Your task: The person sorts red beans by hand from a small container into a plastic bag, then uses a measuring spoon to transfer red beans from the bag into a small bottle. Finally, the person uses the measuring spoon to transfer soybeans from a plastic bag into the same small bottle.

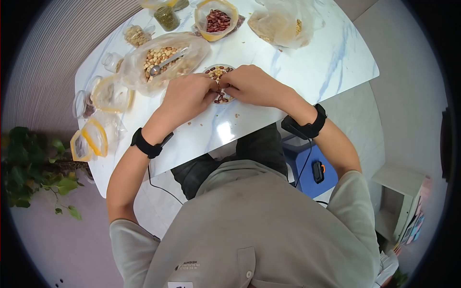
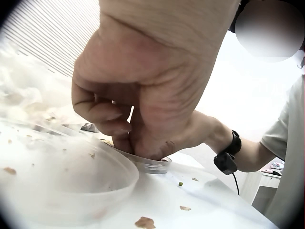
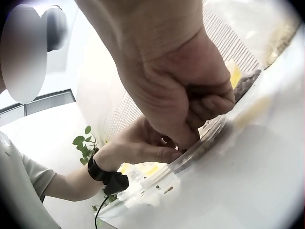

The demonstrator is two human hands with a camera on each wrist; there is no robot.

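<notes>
A shallow clear round dish sits near the table's front edge, with red-brown beans and pale yellow pieces laid in it. My left hand reaches in from the left, fingers bent and tips down inside the rim. From the right, my right hand bends its thumb and fingers down into the same dish, close beside the left fingertips. In the right wrist view, the left thumb lies at the dish rim. What either hand's fingertips hold is hidden, so I cannot tell.
Behind the left hand lies a plastic bag of peanuts with a metal spoon on them. Farther back stand a bag of red beans, a jar of green beans and another bag. A clear round lid lies left of the dish.
</notes>
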